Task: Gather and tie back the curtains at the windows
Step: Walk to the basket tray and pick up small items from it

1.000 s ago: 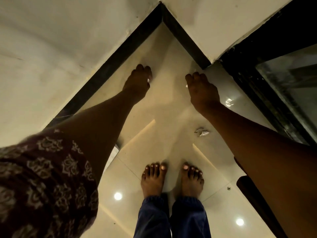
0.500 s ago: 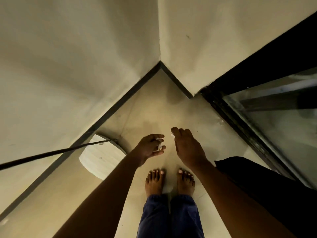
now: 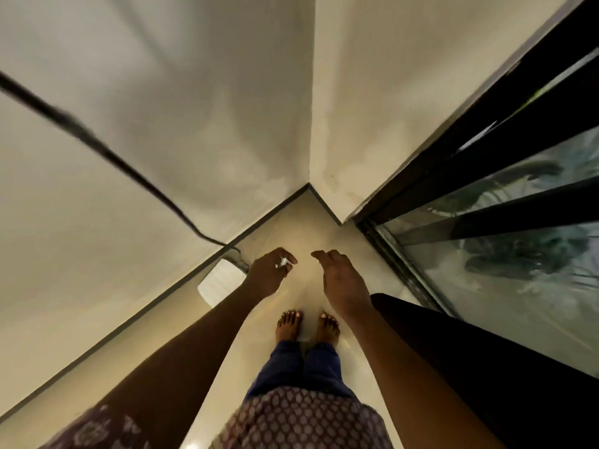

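Observation:
I stand barefoot in a room corner with both arms stretched out in front of me. My left hand (image 3: pixel 267 277) pinches a small crumpled white scrap (image 3: pixel 282 262) between thumb and fingers. My right hand (image 3: pixel 340 280) hovers a little apart to its right, its fingers loosely curled and holding nothing. A dark cloth (image 3: pixel 453 367), possibly the curtain, hangs along my right arm beside the window (image 3: pixel 518 247). Neither hand touches it.
The dark-framed glass window runs along the right side, with plants outside. A white round device (image 3: pixel 220 281) sits on the floor against the left wall, and a black cable (image 3: pixel 107 153) runs down the wall to it. My feet (image 3: pixel 306 327) stand close to the corner.
The white scrap lay on the floor a second ago; my left hand has since taken it. The view has risen, and both hands have come up from the floor.

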